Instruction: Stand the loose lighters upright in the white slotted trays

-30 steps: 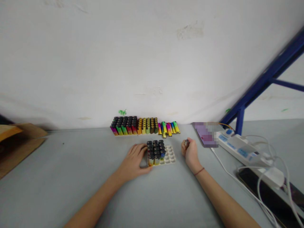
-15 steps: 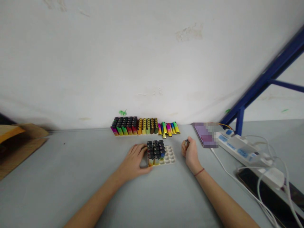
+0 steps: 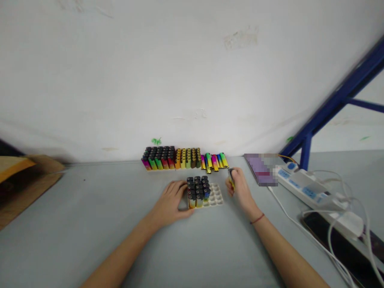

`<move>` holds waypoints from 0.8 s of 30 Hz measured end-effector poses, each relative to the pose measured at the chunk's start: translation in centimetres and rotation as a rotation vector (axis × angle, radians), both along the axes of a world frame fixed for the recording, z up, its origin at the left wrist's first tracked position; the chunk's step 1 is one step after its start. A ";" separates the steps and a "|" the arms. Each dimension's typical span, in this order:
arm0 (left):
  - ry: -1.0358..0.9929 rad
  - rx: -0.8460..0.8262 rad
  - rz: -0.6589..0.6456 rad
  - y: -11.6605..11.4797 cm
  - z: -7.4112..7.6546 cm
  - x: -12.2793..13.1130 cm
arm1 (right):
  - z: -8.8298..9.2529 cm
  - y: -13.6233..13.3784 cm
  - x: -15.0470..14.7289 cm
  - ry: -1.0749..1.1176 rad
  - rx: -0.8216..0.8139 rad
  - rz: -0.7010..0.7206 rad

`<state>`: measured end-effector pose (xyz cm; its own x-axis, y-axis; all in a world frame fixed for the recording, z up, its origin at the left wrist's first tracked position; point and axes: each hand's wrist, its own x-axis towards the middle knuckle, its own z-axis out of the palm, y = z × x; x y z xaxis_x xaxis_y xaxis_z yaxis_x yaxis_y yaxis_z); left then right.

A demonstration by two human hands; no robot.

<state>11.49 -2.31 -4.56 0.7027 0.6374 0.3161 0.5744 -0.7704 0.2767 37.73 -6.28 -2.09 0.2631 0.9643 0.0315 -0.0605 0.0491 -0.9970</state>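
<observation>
a yellow and black lighter (image 3: 231, 179), held upright, white tray (image 3: 216, 195) just beside it, black-topped lighters (image 3: 196, 190) packed upright on its left side

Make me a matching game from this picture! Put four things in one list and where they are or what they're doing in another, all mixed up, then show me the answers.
Things:
1. Left hand
2. Right hand
3. White power strip
4. Long row of lighters

Places and doings:
A. Near the wall, behind the tray
B. Closed around one lighter
C. Beside the block of lighters in the white tray
D. On the right side of the table

Answers: 1-C, 2-B, 3-D, 4-A
</observation>
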 end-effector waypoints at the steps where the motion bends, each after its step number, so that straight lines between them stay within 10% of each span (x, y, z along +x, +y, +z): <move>1: -0.004 -0.001 -0.001 0.0 0.0 0.0 | 0.8 -0.4 0.1 -0.037 0.050 0.058; 6: -0.017 -0.001 -0.004 0.0 -0.1 0.0 | 3.9 -1.9 1.0 -0.326 0.237 0.291; 11: -0.022 -0.010 -0.004 -0.1 0.0 0.0 | 3.4 -2.4 0.7 -0.385 0.095 0.465; 24: -0.027 -0.025 -0.007 -0.2 0.2 0.1 | 3.8 -2.8 -0.7 -0.836 0.265 0.495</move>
